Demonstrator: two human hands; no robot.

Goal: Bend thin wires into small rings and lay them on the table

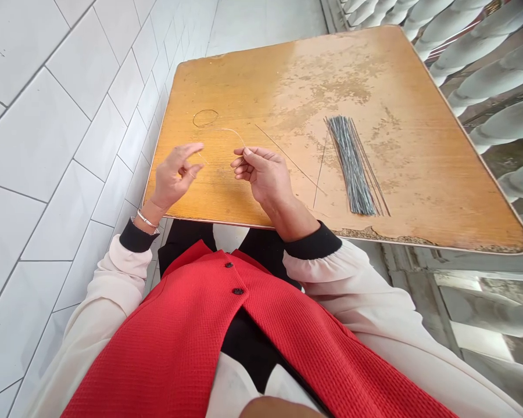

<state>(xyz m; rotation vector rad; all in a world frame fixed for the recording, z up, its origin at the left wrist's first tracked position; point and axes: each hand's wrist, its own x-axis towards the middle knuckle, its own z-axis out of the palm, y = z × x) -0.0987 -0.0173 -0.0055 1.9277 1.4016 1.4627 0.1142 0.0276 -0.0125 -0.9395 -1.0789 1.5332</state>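
Note:
My right hand (268, 174) is closed, thumb pressed on the fingers, pinching a thin wire (234, 132) that arcs up and to the left over the table. My left hand (174, 174) is held just left of it, thumb and forefinger curved apart; a faint bit of wire shows by its fingertips, not clearly gripped. Beyond the hands lies a wire ring (206, 118) on the wood. To the right of my right hand, a straight loose wire (287, 155) lies slantwise, and a second wire (321, 168) crosses its lower end.
A bundle of grey wires (353, 168) rests at the table's right half, with several single strands beside it. The worn wooden table (253, 75) has peeling patches. A white tiled wall (70, 139) runs along the left, and a balustrade (483, 81) stands on the right.

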